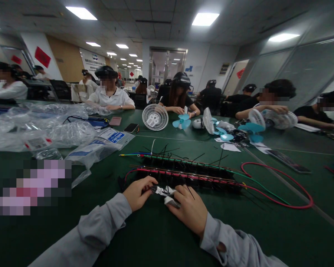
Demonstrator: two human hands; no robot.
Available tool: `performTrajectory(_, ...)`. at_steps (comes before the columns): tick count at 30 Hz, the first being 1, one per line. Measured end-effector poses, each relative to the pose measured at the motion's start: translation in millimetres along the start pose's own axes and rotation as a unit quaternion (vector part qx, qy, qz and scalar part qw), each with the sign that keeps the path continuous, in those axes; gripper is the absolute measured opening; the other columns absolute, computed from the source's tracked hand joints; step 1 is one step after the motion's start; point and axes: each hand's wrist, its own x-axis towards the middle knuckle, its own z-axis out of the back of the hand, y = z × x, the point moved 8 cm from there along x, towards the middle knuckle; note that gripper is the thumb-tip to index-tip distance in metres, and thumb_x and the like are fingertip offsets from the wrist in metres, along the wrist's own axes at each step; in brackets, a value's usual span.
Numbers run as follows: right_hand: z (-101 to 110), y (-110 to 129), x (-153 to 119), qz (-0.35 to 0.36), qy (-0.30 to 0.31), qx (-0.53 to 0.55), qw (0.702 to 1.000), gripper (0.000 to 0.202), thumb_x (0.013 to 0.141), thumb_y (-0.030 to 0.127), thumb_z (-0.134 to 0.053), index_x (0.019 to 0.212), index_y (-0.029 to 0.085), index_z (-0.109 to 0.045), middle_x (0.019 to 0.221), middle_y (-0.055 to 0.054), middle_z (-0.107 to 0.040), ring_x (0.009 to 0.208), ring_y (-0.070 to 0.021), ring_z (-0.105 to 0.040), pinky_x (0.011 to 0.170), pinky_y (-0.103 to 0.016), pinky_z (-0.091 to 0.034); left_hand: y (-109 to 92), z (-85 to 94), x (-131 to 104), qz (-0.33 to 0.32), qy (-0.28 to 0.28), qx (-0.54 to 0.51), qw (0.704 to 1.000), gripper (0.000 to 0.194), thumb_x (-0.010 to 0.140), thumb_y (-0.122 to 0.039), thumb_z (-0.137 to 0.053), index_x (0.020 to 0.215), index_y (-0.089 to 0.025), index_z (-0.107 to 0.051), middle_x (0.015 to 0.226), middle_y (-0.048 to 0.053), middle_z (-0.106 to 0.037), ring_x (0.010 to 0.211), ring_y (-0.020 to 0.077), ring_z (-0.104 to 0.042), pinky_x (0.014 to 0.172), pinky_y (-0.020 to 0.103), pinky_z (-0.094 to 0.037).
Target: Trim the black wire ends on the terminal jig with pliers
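Note:
My right hand (191, 210) is wrapped round a pair of white-handled cutting pliers (171, 200), their dark jaws pointing left. My left hand (139, 192) has thumb and fingers pinched together at the tip of those jaws; what lies between the fingers is too small to make out. Just beyond both hands lies a long black wiring assembly (189, 179) with red and green wires running along it. Thin black cable tie tails stick up from it. A red cable (308, 193) loops out from its right end.
Clear plastic packaging (58, 124) and a printed plastic bag (100, 144) lie on the left of the green table (144, 241). A phone (131, 128), a white fan grille (155, 117) and blue fan blades (181, 121) are farther back. Several people sit across the table.

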Motion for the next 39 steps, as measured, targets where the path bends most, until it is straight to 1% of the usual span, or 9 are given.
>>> performTrajectory(3, -1.1, -0.8, -0.5, -0.004, 0.001, 0.002, 1.000, 0.018, 0.077, 0.039, -0.060, 0.079, 0.021, -0.059, 0.094, -0.005, -0.059, 0.087, -0.0197, -0.053, 0.087, -0.038, -0.038, 0.5, 0.6, 0.0, -0.001, -0.006, 0.008, 1.000, 0.032, 0.076, -0.005, -0.049, 0.105, -0.017, -0.051, 0.078, 0.000, -0.058, 0.070, 0.0144, -0.053, 0.067, 0.027, -0.042)
performTrajectory(9, 3.9, 1.0, -0.2, 0.009, -0.001, -0.003, 1.000, 0.021, 0.080, 0.040, -0.055, 0.085, 0.020, -0.057, 0.095, -0.007, -0.056, 0.086, -0.0197, -0.052, 0.080, -0.036, -0.039, 1.4, 0.9, 0.0, 0.005, -0.005, -0.004, 1.000, 0.033, 0.077, -0.007, -0.048, 0.108, -0.017, -0.050, 0.080, 0.001, -0.058, 0.071, 0.0141, -0.054, 0.067, 0.026, -0.043)
performTrajectory(14, 9.1, 2.8, 1.5, 0.013, 0.001, 0.003, 1.000, 0.021, 0.080, 0.038, -0.054, 0.090, 0.019, -0.055, 0.102, -0.009, -0.055, 0.092, -0.0218, -0.050, 0.083, -0.038, -0.038, 2.9, 1.0, 0.3, 0.012, -0.003, -0.007, 1.000, 0.033, 0.076, -0.007, -0.050, 0.108, -0.017, -0.050, 0.081, 0.002, -0.060, 0.070, 0.0140, -0.055, 0.067, 0.026, -0.044)
performTrajectory(25, 5.6, 2.3, 0.4, 0.014, 0.004, -0.001, 1.000, 0.019, 0.080, 0.038, -0.054, 0.087, 0.020, -0.056, 0.097, -0.008, -0.055, 0.088, -0.0211, -0.050, 0.080, -0.038, -0.038, 6.8, -1.0, 1.4, 0.010, -0.005, -0.007, 1.000, 0.033, 0.076, -0.006, -0.049, 0.107, -0.017, -0.051, 0.082, 0.002, -0.059, 0.071, 0.0137, -0.054, 0.066, 0.025, -0.043)
performTrajectory(30, 6.8, 2.5, 0.8, 0.014, 0.007, 0.007, 1.000, 0.019, 0.080, 0.037, -0.055, 0.088, 0.020, -0.055, 0.099, -0.008, -0.054, 0.089, -0.0214, -0.050, 0.080, -0.038, -0.038, 5.8, -0.4, 1.2, 0.009, -0.008, -0.012, 1.000, 0.033, 0.075, -0.006, -0.050, 0.106, -0.016, -0.051, 0.081, 0.002, -0.060, 0.070, 0.0137, -0.055, 0.066, 0.025, -0.043)
performTrajectory(39, 4.7, 2.5, 0.6, 0.011, 0.003, -0.010, 1.000, 0.019, 0.079, 0.037, -0.055, 0.085, 0.020, -0.051, 0.094, -0.007, -0.054, 0.085, -0.0209, -0.051, 0.079, -0.037, -0.038, 3.6, 1.2, 1.2, 0.012, -0.007, -0.016, 1.000, 0.032, 0.076, -0.006, -0.049, 0.106, -0.017, -0.052, 0.081, 0.002, -0.060, 0.072, 0.0140, -0.055, 0.068, 0.026, -0.044)
